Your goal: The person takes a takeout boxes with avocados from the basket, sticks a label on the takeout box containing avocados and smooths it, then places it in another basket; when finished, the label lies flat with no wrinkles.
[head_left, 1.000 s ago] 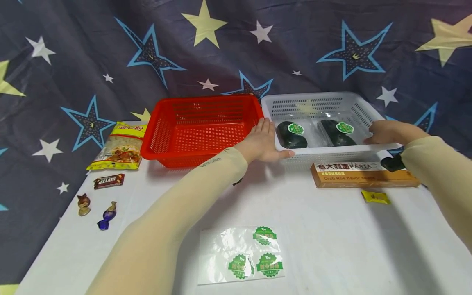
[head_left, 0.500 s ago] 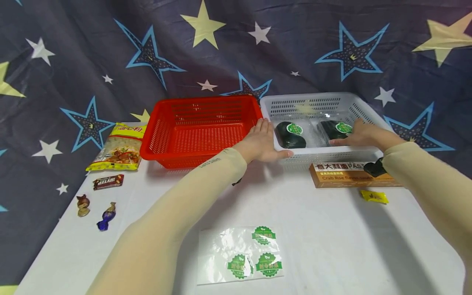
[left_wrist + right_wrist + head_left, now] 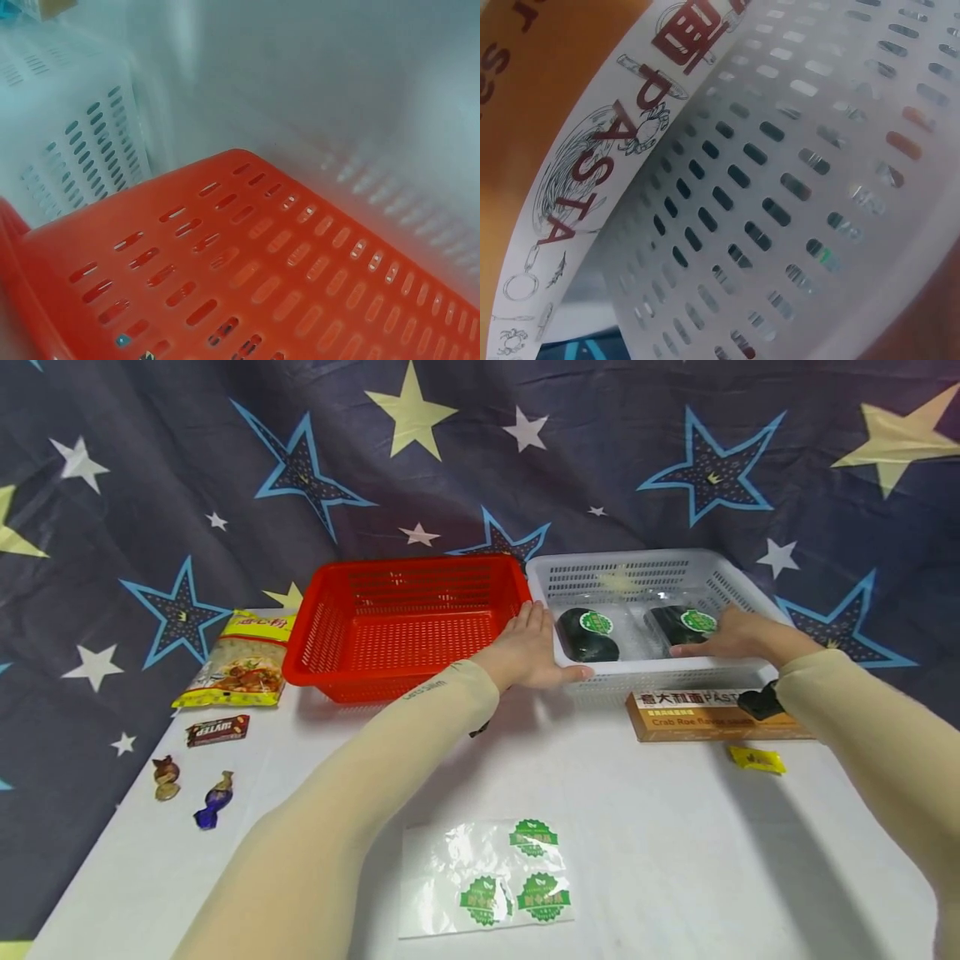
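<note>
My left hand (image 3: 528, 647) rests with straight fingers where the red basket (image 3: 405, 677) and the white basket (image 3: 645, 667) meet, its thumb along the white basket's front rim. Inside the white basket lie two clear plastic packs of dark green, rounded produce with green round stickers: a left pack (image 3: 588, 635) and a right pack (image 3: 675, 622). My right hand (image 3: 742, 635) reaches over the front rim to the right end of the right pack, thumb stretched along its front. Its fingertips are partly hidden. Both wrist views show mainly perforated basket walls.
In front of the white basket lies a pasta box (image 3: 705, 718), with a yellow wrapped candy (image 3: 757, 759) nearer. A sticker sheet (image 3: 450, 868) lies at the front. At left are a pasta bag (image 3: 240, 660), a chocolate bar (image 3: 217, 730), a brown candy (image 3: 166, 777) and a purple candy (image 3: 215, 799).
My right hand has moved left from the white basket's right side to the right pack, and has stayed there over the last half second. My left hand keeps its place.
</note>
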Demonstrator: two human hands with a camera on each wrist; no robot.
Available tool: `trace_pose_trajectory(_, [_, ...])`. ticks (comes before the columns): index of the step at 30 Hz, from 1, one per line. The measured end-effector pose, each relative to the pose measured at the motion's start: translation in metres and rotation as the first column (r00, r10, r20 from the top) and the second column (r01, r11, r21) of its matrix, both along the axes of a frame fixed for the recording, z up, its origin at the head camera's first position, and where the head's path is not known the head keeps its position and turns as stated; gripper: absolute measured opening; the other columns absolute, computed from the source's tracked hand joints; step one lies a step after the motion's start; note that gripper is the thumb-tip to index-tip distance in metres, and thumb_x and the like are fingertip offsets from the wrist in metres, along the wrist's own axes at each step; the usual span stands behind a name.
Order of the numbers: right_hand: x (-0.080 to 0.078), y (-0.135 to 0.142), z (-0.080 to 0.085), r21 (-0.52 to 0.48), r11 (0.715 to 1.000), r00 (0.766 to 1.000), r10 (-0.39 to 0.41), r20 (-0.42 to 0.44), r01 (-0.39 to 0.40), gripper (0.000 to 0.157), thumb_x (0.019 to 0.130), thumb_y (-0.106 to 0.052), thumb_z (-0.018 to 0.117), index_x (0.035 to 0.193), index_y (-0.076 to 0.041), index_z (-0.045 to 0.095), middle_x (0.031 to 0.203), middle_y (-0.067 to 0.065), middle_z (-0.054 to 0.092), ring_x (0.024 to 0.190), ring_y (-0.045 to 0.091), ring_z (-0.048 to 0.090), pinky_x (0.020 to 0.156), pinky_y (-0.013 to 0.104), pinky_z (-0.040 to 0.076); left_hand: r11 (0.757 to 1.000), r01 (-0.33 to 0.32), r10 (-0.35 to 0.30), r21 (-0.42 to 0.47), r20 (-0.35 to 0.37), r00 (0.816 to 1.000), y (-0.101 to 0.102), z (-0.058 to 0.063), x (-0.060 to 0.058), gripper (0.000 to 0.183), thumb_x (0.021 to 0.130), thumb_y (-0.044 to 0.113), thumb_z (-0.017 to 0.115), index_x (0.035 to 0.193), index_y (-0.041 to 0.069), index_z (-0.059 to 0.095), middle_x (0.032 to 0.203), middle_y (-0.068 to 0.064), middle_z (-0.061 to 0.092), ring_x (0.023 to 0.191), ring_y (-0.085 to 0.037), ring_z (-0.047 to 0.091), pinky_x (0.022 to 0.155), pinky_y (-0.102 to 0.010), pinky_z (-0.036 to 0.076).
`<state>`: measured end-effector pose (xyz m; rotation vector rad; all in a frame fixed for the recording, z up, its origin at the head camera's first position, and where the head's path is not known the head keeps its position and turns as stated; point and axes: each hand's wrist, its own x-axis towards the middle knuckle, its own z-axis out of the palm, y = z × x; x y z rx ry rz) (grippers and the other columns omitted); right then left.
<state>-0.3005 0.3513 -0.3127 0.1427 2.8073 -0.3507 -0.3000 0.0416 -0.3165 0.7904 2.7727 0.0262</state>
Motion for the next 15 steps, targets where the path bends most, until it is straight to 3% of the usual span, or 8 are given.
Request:
trace_pose_trajectory(7, [-0.011, -0.012, 0.007, 0.018, 0.997, 0.997, 0.079, 0.026, -0.079, 0.107, 0.082, -0.07, 0.054, 0.127, 0.025, 0.033, 0.119, 0.045, 0.041, 0.103, 0.051, 0.046, 0.091, 0.064, 0.038, 0.999, -0.019, 0.017, 0.045, 0.031, 0.999, -0.01, -0.002, -0.007, 0.112, 0.082, 0.08, 0.032, 0.151, 0.0, -0.003, 0.158, -0.017, -0.012, 0.144, -0.032, -0.012, 0.117, -0.041, 0.004])
trace_pose_trajectory(13, [-0.025, -0.041, 0.029, 0.005, 0.992, 0.992, 0.124, 0.037, -0.124, 0.107, 0.092, -0.066, 0.037, 0.141, 0.022, 0.001, 0.141, 0.046, 0.013, 0.129, 0.06, 0.018, 0.105, 0.065, 0.019, 0.994, -0.064, 0.057, 0.093, 0.076, 0.995, -0.018, -0.001, -0.013, 0.111, 0.081, 0.08, 0.033, 0.152, 0.003, -0.004, 0.158, -0.013, -0.013, 0.144, -0.03, -0.014, 0.116, -0.044, -0.001])
trace_pose_trajectory(15, [-0.031, -0.059, 0.039, 0.022, 0.989, 0.989, 0.145, -0.003, -0.145, 0.1, 0.094, -0.063, 0.032, 0.144, 0.017, -0.002, 0.145, 0.043, 0.01, 0.132, 0.058, 0.014, 0.107, 0.064, 0.015, 0.993, -0.076, 0.07, 0.094, 0.068, 0.995, -0.024, 0.004, -0.017, 0.111, 0.081, 0.081, 0.031, 0.152, 0.004, -0.005, 0.158, -0.012, -0.014, 0.144, -0.029, -0.015, 0.116, -0.046, -0.002])
